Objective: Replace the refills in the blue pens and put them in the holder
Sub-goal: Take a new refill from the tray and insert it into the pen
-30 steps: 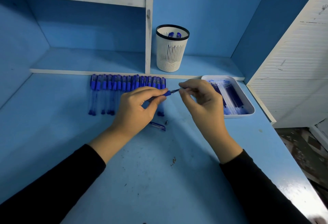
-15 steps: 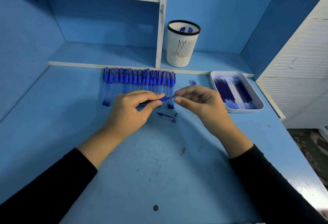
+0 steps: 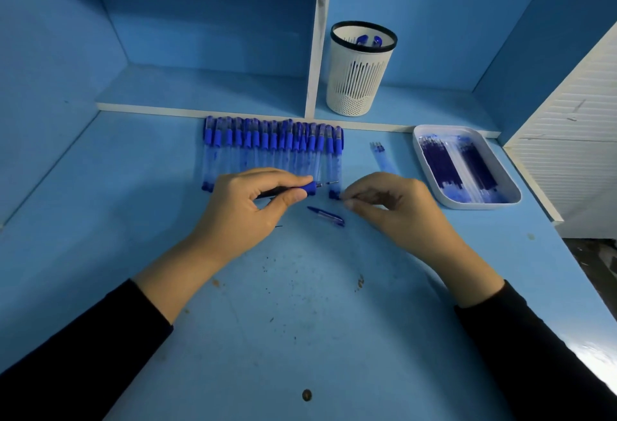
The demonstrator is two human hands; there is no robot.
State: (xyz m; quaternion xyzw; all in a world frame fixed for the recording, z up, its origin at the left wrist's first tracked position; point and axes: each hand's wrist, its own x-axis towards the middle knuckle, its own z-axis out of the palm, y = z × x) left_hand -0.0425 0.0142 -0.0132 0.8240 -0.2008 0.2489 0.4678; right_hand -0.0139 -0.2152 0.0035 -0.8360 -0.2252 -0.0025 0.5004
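Left hand is curled round a blue pen, thumb underneath and fingers over the barrel. The pen lies roughly level above the desk, with the thin refill tip sticking out of its right end. Right hand sits just right of that tip without touching it. Its fingers are curled and its thumb and forefinger meet at the tips; whether a small part is pinched between them cannot be told.

Just beyond both hands, a row of blue pens lies side by side, its far ends close against the white edge of the low shelf. The left hand covers the near ends of several. A loose pen piece lies on the desk just near of the gap between the hands. A few loose refills lie between the row and the white tray, which holds more refills and sits near the desk's right edge, apart from the right hand.

White holder stands upright on the low shelf, far from the hands and just right of the white upright divider, with two pens inside. A white slatted panel bounds the far right. Between the wrists and the near edge runs a broad stretch of speckled desk.
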